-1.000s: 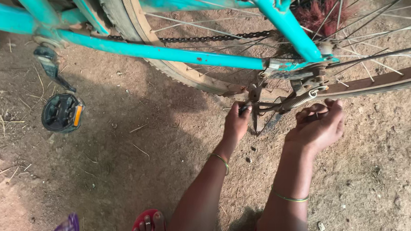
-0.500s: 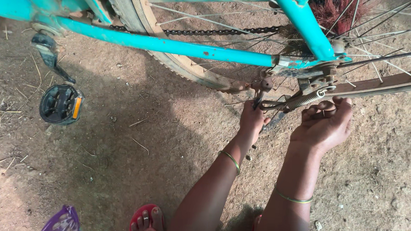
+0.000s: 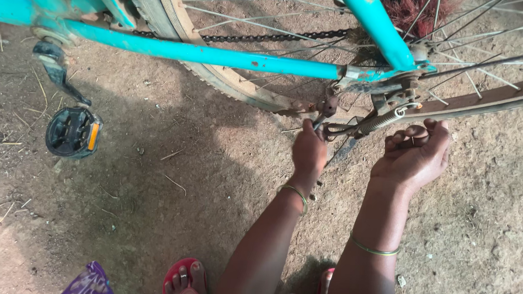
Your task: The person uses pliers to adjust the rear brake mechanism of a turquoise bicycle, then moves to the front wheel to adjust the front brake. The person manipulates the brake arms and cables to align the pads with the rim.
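A turquoise bicycle frame [image 3: 218, 54] stands across the top of the view, with its rear wheel [image 3: 229, 81] and chain [image 3: 266, 36] behind it. My left hand [image 3: 308, 152] is closed around a thin metal tool [image 3: 320, 121] whose tip sits at the rusty fitting under the rear axle. My right hand [image 3: 415, 155] is curled just below the kickstand spring [image 3: 380, 120], fingers bent around a small part I cannot make out. Both wrists wear thin bangles.
A black pedal [image 3: 71, 131] with an orange reflector hangs on its crank at the left. Bare dirt ground with straw bits lies below. My foot in a red sandal [image 3: 182, 282] shows at the bottom edge, beside a purple cloth [image 3: 88, 282].
Both hands have risen toward the rear axle. The left hand now reaches the rusty fitting with the tool, and the right hand sits closer under the spring.
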